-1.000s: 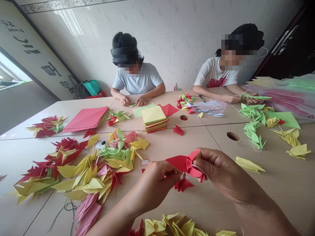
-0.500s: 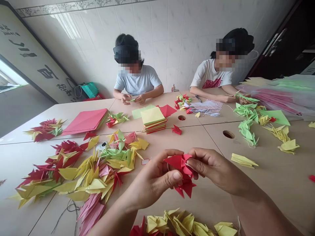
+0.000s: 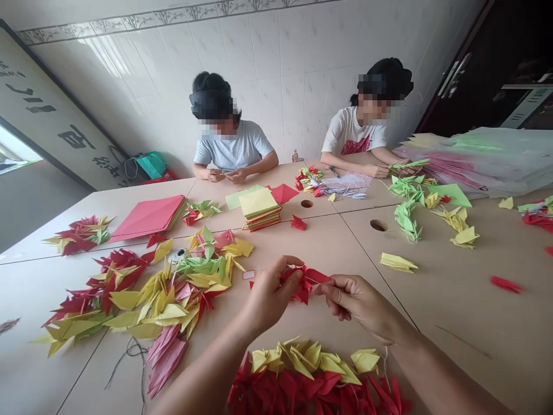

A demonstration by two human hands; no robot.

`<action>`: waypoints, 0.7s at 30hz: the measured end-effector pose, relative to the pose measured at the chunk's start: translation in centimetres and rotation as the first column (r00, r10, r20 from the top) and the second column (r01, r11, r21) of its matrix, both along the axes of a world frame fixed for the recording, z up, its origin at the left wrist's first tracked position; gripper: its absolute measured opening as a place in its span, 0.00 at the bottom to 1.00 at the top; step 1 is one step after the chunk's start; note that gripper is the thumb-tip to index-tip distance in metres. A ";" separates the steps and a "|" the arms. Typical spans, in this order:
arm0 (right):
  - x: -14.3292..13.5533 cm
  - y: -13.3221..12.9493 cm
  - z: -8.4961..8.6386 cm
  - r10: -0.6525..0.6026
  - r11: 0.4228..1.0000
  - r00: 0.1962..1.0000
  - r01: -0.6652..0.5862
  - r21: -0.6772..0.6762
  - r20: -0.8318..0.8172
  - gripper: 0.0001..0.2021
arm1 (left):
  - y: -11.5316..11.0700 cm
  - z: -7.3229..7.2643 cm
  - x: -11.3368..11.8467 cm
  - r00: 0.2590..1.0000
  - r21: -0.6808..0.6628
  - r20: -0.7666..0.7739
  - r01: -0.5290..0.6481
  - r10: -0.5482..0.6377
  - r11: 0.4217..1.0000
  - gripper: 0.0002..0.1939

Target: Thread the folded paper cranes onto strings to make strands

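Note:
Between my hands is a red folded paper crane [image 3: 306, 281], with more red folds partly hidden behind my fingers. My left hand [image 3: 273, 294] is closed on its left side, thumb in front. At its right tip, my right hand [image 3: 355, 301] pinches the red paper between thumb and fingers. Below them lies a row of yellow paper cranes [image 3: 305, 358] beside a row of red paper cranes [image 3: 298, 392]. A pale thread [image 3: 386, 369] hangs near my right wrist.
To the left lies a large heap of mixed paper cranes [image 3: 168, 294], with dark string [image 3: 129, 360] near it. Red sheets [image 3: 149, 216] and a yellow-topped paper stack [image 3: 260, 204] lie farther back. Two people [image 3: 233, 144] sit across the table, handling paper. Table holes [image 3: 379, 225] are at the right.
My view has tilted down and turned right, showing more red cranes in front. My right hand has shifted to the held crane's right tip, and the crane has turned.

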State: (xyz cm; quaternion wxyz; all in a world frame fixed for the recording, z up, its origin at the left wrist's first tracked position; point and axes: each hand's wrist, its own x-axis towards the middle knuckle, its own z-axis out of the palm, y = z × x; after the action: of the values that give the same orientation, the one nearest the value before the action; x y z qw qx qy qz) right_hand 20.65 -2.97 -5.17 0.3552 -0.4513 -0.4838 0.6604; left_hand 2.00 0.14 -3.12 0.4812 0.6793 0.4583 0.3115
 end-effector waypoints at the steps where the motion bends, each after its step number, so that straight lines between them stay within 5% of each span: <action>1: 0.3 -0.3 -0.2 -0.013 1.000 1.000 0.013 -0.013 -0.002 0.20 | -0.1 -0.3 0.0 1.000 0.000 0.009 0.005 -0.005 1.000 0.15; 9: 4.1 -1.7 -2.1 -0.324 0.946 0.937 0.318 -0.067 -0.130 0.14 | -0.3 -1.9 -1.7 0.990 -0.128 0.044 0.138 -0.134 0.982 0.18; 13: 4.9 -1.4 -2.5 -0.430 0.903 0.873 0.420 -0.093 -0.229 0.13 | -0.5 -2.4 -2.2 0.986 -0.063 -0.092 0.136 -0.142 0.989 0.14; 21: 5.4 -1.1 -2.5 -0.445 0.895 0.832 0.427 -0.131 -0.332 0.08 | -0.7 -3.5 -0.7 0.921 0.138 -0.358 0.217 -0.155 0.966 0.09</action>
State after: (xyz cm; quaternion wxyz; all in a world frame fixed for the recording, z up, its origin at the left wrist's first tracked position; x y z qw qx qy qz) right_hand 26.05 -4.09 -7.64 0.5657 -0.4323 -0.2792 0.6443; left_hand 1.30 -0.58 -6.61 0.3594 0.8034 0.4394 0.1796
